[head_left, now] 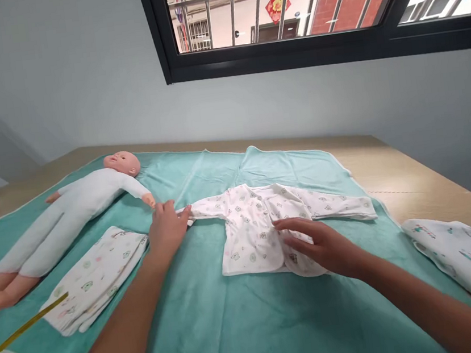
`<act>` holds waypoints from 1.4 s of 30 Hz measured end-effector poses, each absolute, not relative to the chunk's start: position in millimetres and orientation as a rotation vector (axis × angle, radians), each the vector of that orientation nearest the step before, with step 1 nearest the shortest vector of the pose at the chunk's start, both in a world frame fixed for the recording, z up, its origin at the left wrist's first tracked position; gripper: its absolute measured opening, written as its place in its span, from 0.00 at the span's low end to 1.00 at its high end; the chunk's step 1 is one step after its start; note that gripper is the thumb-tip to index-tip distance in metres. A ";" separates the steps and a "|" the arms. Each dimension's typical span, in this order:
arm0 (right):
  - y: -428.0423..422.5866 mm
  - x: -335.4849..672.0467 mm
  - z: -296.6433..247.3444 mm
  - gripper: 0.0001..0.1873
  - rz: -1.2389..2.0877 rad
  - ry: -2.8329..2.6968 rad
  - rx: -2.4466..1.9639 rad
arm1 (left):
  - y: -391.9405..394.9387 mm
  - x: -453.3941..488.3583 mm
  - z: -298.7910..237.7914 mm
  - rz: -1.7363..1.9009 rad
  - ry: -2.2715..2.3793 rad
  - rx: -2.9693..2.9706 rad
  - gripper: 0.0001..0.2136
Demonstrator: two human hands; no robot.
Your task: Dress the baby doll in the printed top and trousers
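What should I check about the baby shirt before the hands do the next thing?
1. Is the shirt spread on the blanket? ok.
2. Is the left hand pinching the sleeve end? ok.
3. Is the right hand flat on the shirt front? ok.
4. Is the front smooth? not ok, it is rumpled by the right hand.
5. Is the other sleeve straight? ok.
6. Is the left hand clear of the doll? cannot tell.
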State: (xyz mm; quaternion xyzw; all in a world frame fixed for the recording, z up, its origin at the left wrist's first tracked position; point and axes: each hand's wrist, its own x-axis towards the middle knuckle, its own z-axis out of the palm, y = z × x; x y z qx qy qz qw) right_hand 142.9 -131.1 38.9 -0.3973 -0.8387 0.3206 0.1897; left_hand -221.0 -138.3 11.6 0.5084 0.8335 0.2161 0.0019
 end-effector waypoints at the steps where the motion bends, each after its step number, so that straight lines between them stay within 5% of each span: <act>1: -128.2 134.5 37.3 0.25 0.820 -2.439 -1.112 | -137.7 -225.1 13.1 0.651 2.579 1.499 0.29; 5: -123.0 107.6 19.8 0.37 0.563 -2.685 -1.041 | -135.9 -229.9 16.9 0.627 2.479 1.347 0.26; 15: -129.6 107.6 4.6 0.34 0.348 -2.832 -0.932 | -135.6 -225.8 7.8 1.474 2.330 1.812 0.16; 26: -131.6 106.8 4.6 0.29 0.348 -2.783 -0.923 | -128.4 -223.8 -3.3 0.783 2.640 1.500 0.24; 35: -131.6 106.0 -0.4 0.36 0.347 -2.838 -0.900 | -132.3 -209.7 7.7 1.392 2.248 1.439 0.21; 42: -131.3 106.4 2.0 0.35 0.382 -2.822 -0.911 | -121.3 -199.8 13.9 1.935 1.805 0.571 0.20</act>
